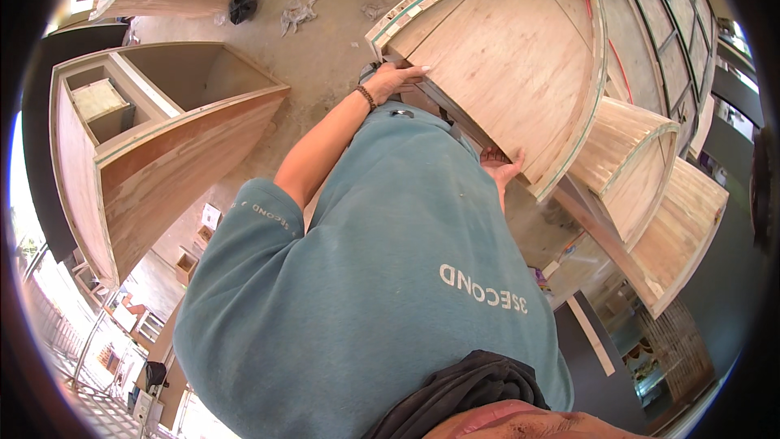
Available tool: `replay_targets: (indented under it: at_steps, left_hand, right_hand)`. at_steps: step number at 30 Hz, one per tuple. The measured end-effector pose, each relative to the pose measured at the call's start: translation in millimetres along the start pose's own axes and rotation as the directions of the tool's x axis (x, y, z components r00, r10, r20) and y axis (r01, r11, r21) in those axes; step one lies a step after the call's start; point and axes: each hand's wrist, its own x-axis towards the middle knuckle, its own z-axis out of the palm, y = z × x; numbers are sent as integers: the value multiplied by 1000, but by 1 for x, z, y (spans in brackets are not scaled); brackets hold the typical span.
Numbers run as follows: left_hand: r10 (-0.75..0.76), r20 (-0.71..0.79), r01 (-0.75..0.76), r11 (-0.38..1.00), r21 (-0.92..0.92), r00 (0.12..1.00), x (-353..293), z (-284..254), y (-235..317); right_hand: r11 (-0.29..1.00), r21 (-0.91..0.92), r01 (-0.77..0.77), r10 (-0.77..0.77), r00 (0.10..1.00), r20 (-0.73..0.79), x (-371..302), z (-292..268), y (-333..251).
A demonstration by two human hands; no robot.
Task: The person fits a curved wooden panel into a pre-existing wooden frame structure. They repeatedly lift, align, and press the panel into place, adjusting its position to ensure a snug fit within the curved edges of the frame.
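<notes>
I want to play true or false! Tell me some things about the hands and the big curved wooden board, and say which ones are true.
1. Both hands grip the curved plywood panel. True: the left hand holds its near straight edge and the right hand holds its lower corner.
2. The left wrist wears a dark bracelet. True.
3. The person's shirt is bright red. False: the t-shirt is teal.
4. The right hand holds a hammer. False: it holds only the panel.
5. A wooden cabinet frame lies to the left on the concrete floor. True.
6. The panel is painted black. False: it is bare light wood with a green-striped edge.
</notes>
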Motion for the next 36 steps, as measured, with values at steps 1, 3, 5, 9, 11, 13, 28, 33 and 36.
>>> replay_targets:
  at_steps: [1,3,5,9,11,13,28,33,36]
  left_hand:
    - [11,-48,-9,999,43,999,-7,-2,2]
    - [46,-130,-34,995,97,990,-17,-9,3]
    - [91,-196,-68,991,119,976,-22,-18,2]
    - [163,-380,-84,973,214,911,-12,-43,-20]
    - [313,-473,-130,915,381,823,-3,-54,-32]
    - [469,-471,-194,832,520,747,-1,-57,-28]
    - [630,-288,-316,669,673,721,4,-52,-9]
    - [618,-300,-312,686,658,727,6,-48,-7]
    - [601,-289,-300,689,660,745,3,-50,-4]
  right_hand:
    - [1000,9,-18,18,1000,-17,5,-3,-2]
    - [1000,15,-27,28,999,-29,12,-8,-1]
    - [1000,10,-10,10,1000,-22,16,-11,1]
    - [1000,5,-21,21,1000,7,13,-9,2]
    - [1000,8,-20,20,1000,5,9,-7,2]
    - [1000,14,-18,18,1000,-12,8,-7,2]
    - [999,31,42,-42,999,-28,-2,1,6]
    - [997,-35,65,-65,998,-2,0,-4,9]
    - [998,-33,54,-54,999,8,3,-4,10]
